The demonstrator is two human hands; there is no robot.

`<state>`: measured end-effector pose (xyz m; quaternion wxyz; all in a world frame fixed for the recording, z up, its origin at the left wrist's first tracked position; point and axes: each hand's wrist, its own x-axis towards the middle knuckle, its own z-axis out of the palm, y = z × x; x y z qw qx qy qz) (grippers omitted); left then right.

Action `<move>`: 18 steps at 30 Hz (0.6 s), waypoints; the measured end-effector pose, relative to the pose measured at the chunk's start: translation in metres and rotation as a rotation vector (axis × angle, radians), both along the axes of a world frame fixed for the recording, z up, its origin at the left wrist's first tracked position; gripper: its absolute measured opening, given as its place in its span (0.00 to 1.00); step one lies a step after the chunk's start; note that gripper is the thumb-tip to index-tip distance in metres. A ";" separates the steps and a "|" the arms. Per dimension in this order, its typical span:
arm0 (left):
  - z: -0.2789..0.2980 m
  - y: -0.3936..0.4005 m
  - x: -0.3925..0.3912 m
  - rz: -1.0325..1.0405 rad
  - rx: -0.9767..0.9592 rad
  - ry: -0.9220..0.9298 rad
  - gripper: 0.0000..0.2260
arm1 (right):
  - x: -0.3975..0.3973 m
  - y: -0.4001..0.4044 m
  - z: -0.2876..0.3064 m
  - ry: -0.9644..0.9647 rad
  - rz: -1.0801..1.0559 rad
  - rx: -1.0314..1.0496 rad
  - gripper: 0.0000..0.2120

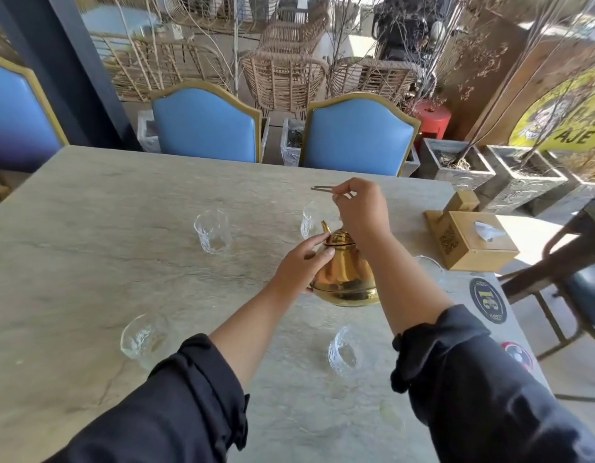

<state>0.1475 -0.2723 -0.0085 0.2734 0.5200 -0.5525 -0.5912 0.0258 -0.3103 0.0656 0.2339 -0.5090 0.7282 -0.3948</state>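
A shiny gold teapot (346, 279) stands on the pale stone table (105, 228), spout pointing away. My left hand (299, 265) holds its left side, thumb and fingers near the lid rim. My right hand (359, 212) hovers above the lid and pinches a thin metal utensil (322, 188) whose looped end points left. Several clear glasses stand around the pot: one at far left (213, 230), one behind the spout (310, 219), one near left (143, 339), one near right (344, 350).
A wooden tissue box (469, 238) sits at the table's right edge, with round stickers (488, 300) near it. Two blue chairs (205, 123) stand at the far side, another at left. Stone planters and wicker chairs lie beyond.
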 end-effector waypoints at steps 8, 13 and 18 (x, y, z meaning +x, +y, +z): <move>0.005 0.004 -0.004 0.030 -0.009 -0.001 0.19 | -0.004 0.000 0.002 0.029 0.024 0.003 0.09; 0.008 0.006 -0.009 0.038 -0.011 0.004 0.19 | -0.009 0.000 0.005 0.022 0.029 -0.007 0.08; 0.008 0.006 -0.011 0.049 -0.005 0.023 0.19 | -0.010 0.000 0.004 0.005 0.038 -0.018 0.08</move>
